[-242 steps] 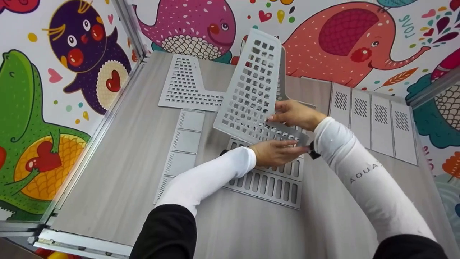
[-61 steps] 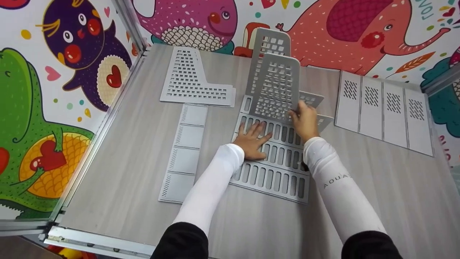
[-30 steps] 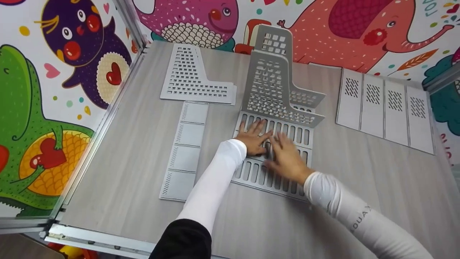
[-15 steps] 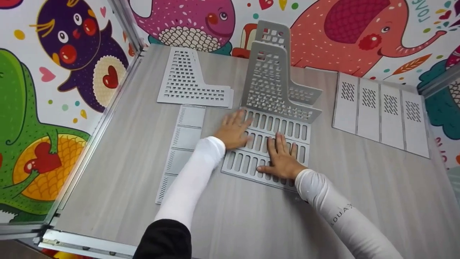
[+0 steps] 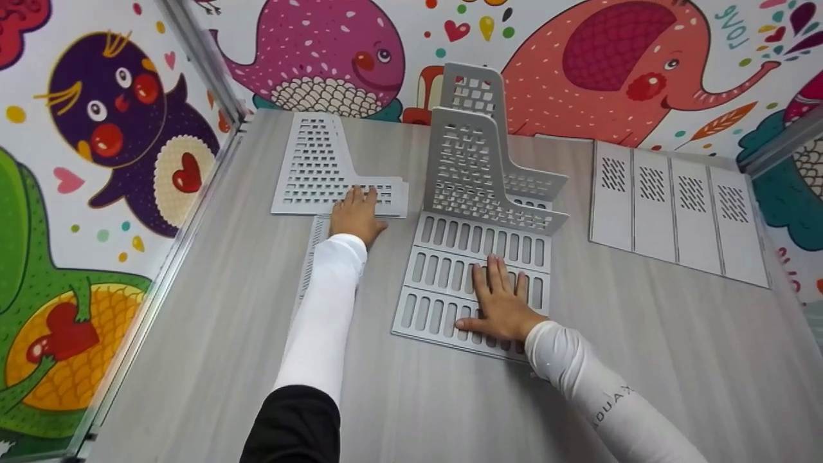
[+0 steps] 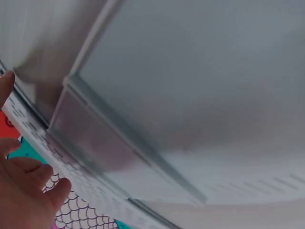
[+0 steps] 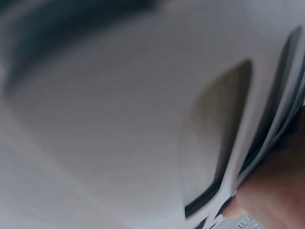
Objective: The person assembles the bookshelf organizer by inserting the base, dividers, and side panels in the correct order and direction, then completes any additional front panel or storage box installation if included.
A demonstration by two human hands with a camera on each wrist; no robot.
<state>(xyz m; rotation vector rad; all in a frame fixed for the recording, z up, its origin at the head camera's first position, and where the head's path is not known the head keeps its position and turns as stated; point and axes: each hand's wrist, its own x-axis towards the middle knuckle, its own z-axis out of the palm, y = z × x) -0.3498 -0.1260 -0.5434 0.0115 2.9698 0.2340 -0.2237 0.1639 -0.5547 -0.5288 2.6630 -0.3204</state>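
My left hand (image 5: pixel 353 215) lies over the lower edge of a flat, light grey L-shaped perforated panel (image 5: pixel 315 168), fingers straight and thumb apart. In the left wrist view its fingers (image 6: pixel 35 179) are beside that panel's edge. My right hand (image 5: pixel 505 307) rests with spread fingers on the near rows of a slotted grey base panel (image 5: pixel 424 311). At the base's far end stand two upright L-shaped perforated panels, the front one (image 5: pixel 466 173) partly covering the rear one (image 5: pixel 498 83). The right wrist view shows a blurred slot and part of the right hand (image 7: pixel 274 186).
A narrow grey strip panel (image 5: pixel 311 257) lies under my left forearm, mostly hidden. To the right, a wide flat panel (image 5: pixel 656 222) with slanted vents lies near the back wall. Metal frame rails (image 5: pixel 202 58) and printed walls border the wood-grain table (image 5: pixel 411 411).
The front perforated panel, held in the air before, now stands on the slotted base. My right hand has let go of it. My left hand has moved left from the base to the flat panel.
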